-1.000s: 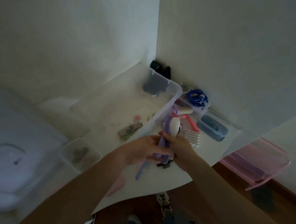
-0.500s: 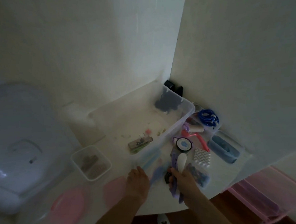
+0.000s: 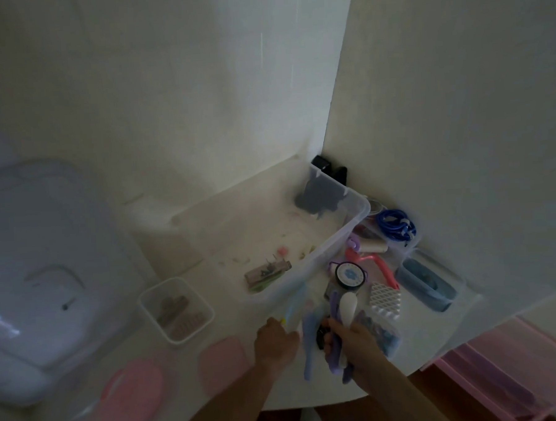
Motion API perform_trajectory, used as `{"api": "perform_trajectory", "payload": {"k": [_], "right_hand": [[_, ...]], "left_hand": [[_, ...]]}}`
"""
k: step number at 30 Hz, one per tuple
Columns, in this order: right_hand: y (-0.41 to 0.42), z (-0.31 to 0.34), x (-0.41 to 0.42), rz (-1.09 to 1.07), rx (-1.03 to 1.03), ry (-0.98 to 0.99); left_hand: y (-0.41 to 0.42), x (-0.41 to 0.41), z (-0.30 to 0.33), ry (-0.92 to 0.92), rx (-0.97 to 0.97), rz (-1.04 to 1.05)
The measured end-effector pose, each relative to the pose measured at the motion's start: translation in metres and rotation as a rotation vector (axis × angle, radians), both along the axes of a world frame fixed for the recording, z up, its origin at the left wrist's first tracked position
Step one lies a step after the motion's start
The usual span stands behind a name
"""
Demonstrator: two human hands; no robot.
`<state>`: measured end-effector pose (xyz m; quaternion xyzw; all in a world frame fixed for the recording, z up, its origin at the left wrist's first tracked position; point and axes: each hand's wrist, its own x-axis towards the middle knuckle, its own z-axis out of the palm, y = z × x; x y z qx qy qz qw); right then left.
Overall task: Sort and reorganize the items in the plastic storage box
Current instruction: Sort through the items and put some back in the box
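Note:
The clear plastic storage box [image 3: 358, 219] stands in the table's far corner. It holds a small flat packet [image 3: 267, 273], a tiny pink piece [image 3: 282, 250] and a grey-blue item [image 3: 317, 195]. In front of the box, my right hand [image 3: 358, 347] is shut on a bundle of purple and white handled tools [image 3: 346, 306]. My left hand [image 3: 275, 342] lies knuckles-up beside it, at the near end of a pale blue stick-like item [image 3: 294, 306]. Its fingers are hidden.
Right of the box lie a round purple disc [image 3: 349, 275], a white mesh piece [image 3: 384, 298], a pink handle [image 3: 384, 267], a thread spool [image 3: 373, 246], a blue cord [image 3: 396, 225] and a blue tub [image 3: 426, 284]. A small clip container [image 3: 175, 312], pink lids [image 3: 222, 363] and the big lid [image 3: 32, 271] lie left.
My left hand let go of the tool bundle and dropped left onto the table. My right hand kept the bundle and sank lower in view as the camera tilted up.

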<state>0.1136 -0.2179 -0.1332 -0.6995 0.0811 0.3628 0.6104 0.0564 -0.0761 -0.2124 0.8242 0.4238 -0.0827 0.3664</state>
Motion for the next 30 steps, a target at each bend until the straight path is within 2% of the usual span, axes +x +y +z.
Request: {"api": "perform_trajectory", "payload": {"k": [5,10,17,20,24,30], "right_hand": [[0.003,0.014,0.008,0.029,0.014,-0.048],[0.010,0.046,0.020,0.041,0.121,-0.092],[0.018,0.064,0.042,0.043,0.147,-0.127],[0.025,0.084,0.047,0.116,0.153,-0.254],[0.040,0.124,0.044,0.310,0.109,-0.505],[0.075,0.156,0.051,0.479,0.051,-0.746]], "left_hand": [[0.011,-0.002,0.039,-0.267,0.244,-0.044],[0.017,-0.018,0.073,-0.529,0.290,-0.084],[0.024,-0.028,0.120,-0.678,0.342,-0.085],[0.031,-0.026,0.141,-0.768,0.333,-0.077],[0.048,-0.018,0.165,-0.865,0.222,-0.069],[0.063,-0.013,0.203,-0.900,0.231,-0.077]]}}
